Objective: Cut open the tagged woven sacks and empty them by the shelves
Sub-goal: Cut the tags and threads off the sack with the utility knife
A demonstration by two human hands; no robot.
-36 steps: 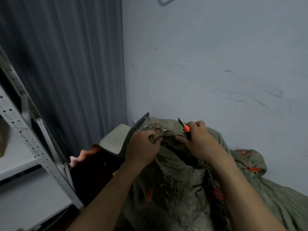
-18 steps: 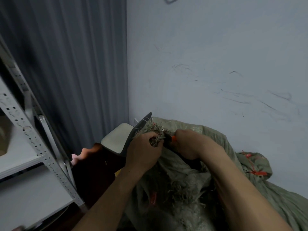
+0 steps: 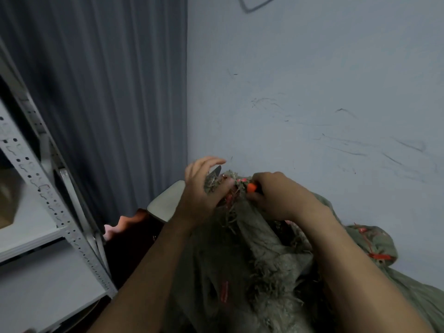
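Observation:
A grey-green woven sack [image 3: 262, 239] with a frayed, bunched top stands in front of me against the wall. My left hand [image 3: 204, 191] holds the frayed top between thumb and palm, its fingers arched above it. My right hand [image 3: 278, 195] grips an orange-handled knife [image 3: 251, 187] pressed into the bunched top beside a red tag [image 3: 240, 180]; the blade is hidden. Another red tag [image 3: 224, 290] hangs lower on the sack. A second sack [image 3: 374, 246] with red ties lies behind to the right.
A white metal shelf rack [image 3: 48, 198] with perforated uprights stands at the left. A pale chair seat [image 3: 165, 203] sits behind the sack by the dark curtain [image 3: 108, 92]. The scuffed wall [image 3: 312, 104] is close behind. Dark floor lies between rack and sack.
The knife blade, raised above the sack a second ago, has gone down into the bunched top. My left hand's fingers have lifted from a closed grip into an arch.

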